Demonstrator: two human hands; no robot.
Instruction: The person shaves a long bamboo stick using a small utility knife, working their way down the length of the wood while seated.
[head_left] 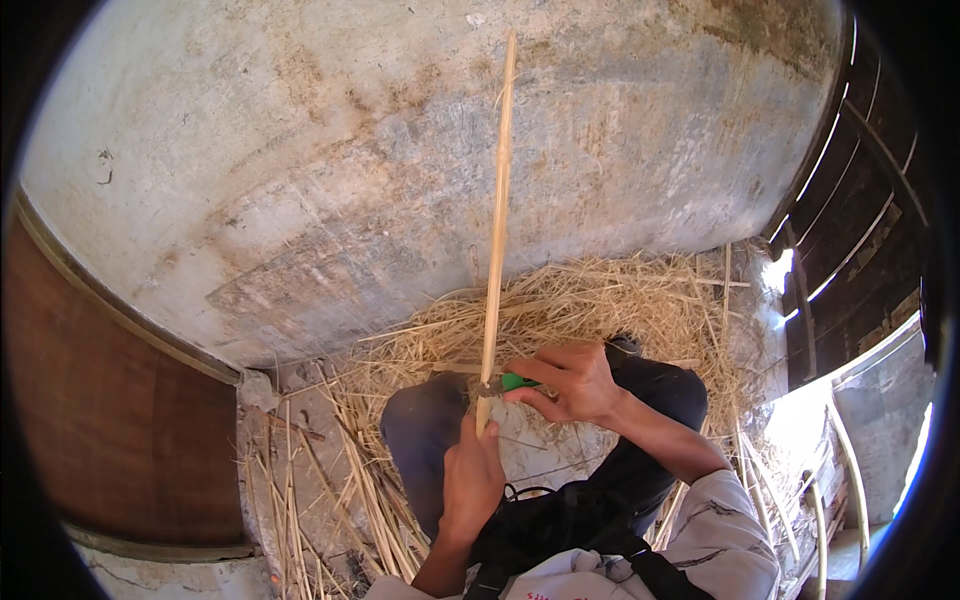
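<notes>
A long pale bamboo stick (497,210) stands nearly upright in front of me, rising toward a stained wall. My left hand (470,475) grips its lower end. My right hand (570,382) holds a small tool with a green handle (517,382) sideways against the stick just above my left hand. The tool's blade is mostly hidden behind the stick. My knees in dark trousers (425,430) show below both hands.
A heap of dry straw and thin shavings (600,300) covers the ground ahead and to my left. A grey stained wall (350,150) fills the upper view. A brown wooden panel (110,400) stands left, dark slatted wood (860,220) right.
</notes>
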